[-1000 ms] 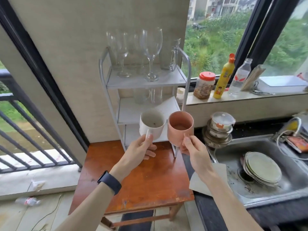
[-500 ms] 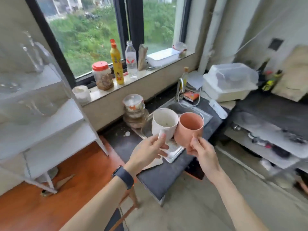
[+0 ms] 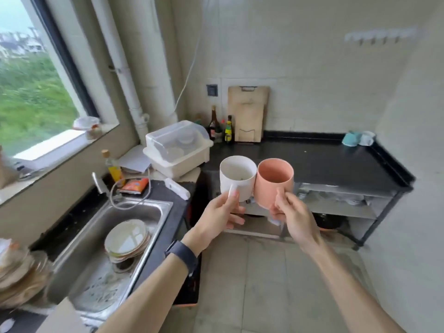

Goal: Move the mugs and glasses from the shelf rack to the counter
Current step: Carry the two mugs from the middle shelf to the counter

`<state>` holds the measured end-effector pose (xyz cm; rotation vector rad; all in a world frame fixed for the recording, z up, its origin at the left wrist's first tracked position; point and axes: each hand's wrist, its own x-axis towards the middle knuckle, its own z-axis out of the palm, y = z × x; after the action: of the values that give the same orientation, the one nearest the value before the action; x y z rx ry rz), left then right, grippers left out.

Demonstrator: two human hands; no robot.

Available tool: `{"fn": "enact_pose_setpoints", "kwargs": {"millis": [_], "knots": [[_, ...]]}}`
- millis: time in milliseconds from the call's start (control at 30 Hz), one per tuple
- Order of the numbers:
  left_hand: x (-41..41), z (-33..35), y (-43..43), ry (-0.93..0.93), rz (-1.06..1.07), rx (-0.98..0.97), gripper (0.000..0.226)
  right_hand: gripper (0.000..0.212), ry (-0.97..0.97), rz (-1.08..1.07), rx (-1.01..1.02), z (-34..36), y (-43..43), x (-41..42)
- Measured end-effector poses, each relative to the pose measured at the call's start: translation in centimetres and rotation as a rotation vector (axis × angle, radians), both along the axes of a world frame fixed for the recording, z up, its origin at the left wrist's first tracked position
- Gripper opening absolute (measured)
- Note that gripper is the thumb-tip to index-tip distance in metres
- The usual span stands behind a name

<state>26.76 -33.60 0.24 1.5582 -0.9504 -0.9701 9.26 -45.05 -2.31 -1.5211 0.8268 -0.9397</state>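
Note:
My left hand (image 3: 219,213) grips the handle of a white mug (image 3: 236,177), held upright in the air. My right hand (image 3: 292,213) holds a pink mug (image 3: 275,181) by its handle, upright, its side touching the white mug. Both mugs hover in front of a black counter (image 3: 336,164) that stretches ahead and to the right. The shelf rack is out of view.
A teal and a white cup (image 3: 358,138) lie at the counter's far right corner. A cutting board (image 3: 248,114) and bottles (image 3: 219,127) stand at the back. A lidded dish box (image 3: 179,147) and a sink (image 3: 153,212) holding plates (image 3: 126,239) are to the left.
The view has swung right from the shelf rack past the sink to the black counter. Both hands carried the two mugs along, still side by side.

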Motion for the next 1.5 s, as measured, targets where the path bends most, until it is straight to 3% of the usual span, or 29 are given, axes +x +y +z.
{"fn": "enact_pose_setpoints", "kwargs": {"millis": [433, 600, 867, 1100, 1500], "knots": [[-9.7, 1.3, -25.3, 0.010, -0.298, -0.017, 0.038, 0.050, 0.013, -0.270, -0.033, 1.4, -19.0, -12.9], [-11.5, 0.6, -35.4, 0.010, -0.353, -0.006, 0.033, 0.045, 0.022, -0.325, -0.029, 1.1, -27.5, -14.8], [-12.7, 0.9, -52.9, -0.052, -0.430, 0.028, 0.046, 0.044, 0.027, -0.418, 0.000, 0.8, -43.6, -16.8], [-16.1, 0.3, -65.5, -0.050, -0.530, 0.053, 0.039, 0.044, 0.046, -0.486, 0.025, 0.3, -54.7, -20.6], [-23.3, -4.6, -83.8, 0.019, -0.486, 0.237, 0.047, 0.050, 0.163, -0.465, 0.140, -5.5, -75.1, -27.7]]}}
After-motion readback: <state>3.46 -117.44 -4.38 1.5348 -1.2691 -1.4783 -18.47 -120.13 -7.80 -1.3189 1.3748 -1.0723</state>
